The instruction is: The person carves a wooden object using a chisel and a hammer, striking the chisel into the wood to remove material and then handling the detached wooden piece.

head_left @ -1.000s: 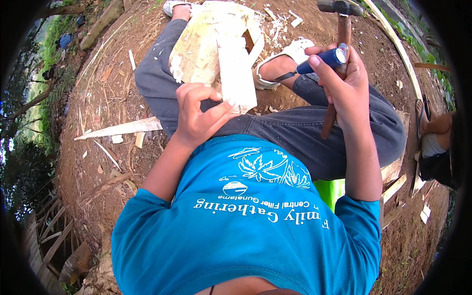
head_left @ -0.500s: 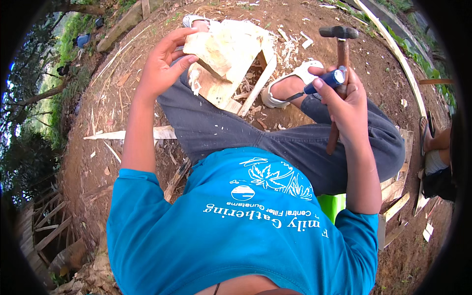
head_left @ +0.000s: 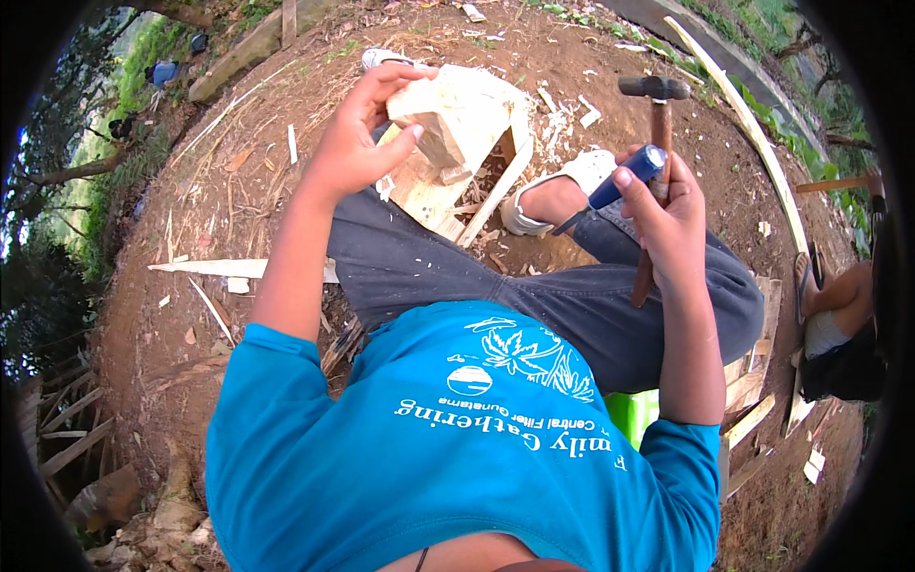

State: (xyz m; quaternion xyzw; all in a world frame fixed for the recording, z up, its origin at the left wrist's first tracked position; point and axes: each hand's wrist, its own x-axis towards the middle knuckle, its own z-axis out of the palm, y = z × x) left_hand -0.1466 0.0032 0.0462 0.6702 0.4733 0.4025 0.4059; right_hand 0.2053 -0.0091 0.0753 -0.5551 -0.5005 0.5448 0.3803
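A pale, rough-cut wood block [head_left: 440,133] sits tilted on a light wooden stand [head_left: 419,198] between my legs. My left hand [head_left: 357,143] is at the block's left end, with the thumb against its near side and the fingers over its far upper edge. My right hand [head_left: 675,214] holds two tools together above my right knee. One is a hammer [head_left: 660,124], its dark head up and its brown wooden handle running down through the palm. The other is a chisel [head_left: 624,179] with a blue handle, pinched under the thumb, its dark blade pointing down and left.
Wood chips [head_left: 589,114] litter the brown soil around the stand. A pointed wood strip [head_left: 214,268] lies left of my leg. A long pale pole [head_left: 753,124] stretches along the right. Another person's leg [head_left: 839,300] shows at the far right, near boards [head_left: 748,386].
My left hand has come right and onto the block's end, and the block has turned slightly, showing more of its near side. My right hand still holds both tools in nearly the same place.
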